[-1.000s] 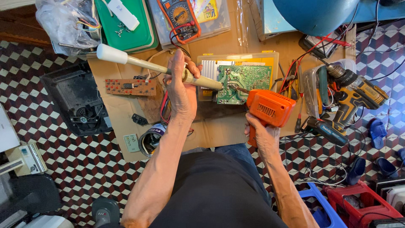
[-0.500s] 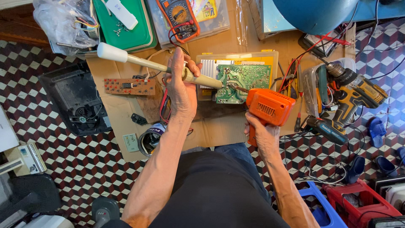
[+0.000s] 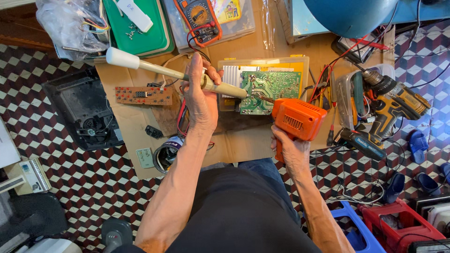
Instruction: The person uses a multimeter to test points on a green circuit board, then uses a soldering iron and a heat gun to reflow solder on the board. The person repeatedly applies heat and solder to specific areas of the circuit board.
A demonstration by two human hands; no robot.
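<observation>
Board (image 3: pixel 269 91): green, flat on cardboard (image 3: pixel 136 126), solder side up for access. Left hand (image 3: pixel 200 96) clamped on pump (image 3: pixel 176 75), nozzle at board's left edge. Right hand (image 3: pixel 290 150) closed on orange gun (image 3: pixel 297 119), tip on board. Drill (image 3: pixel 391 105) right of board.

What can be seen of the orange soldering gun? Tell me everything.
The orange soldering gun is a boxy, pistol-shaped tool in what looks like plastic, with ribbed vent slots on its side. The right hand grips its handle from below. Its thin metal tip points left and up, to the lower right corner of the green circuit board. The cream-coloured desoldering pump, held in the left hand, meets the same spot.
</observation>
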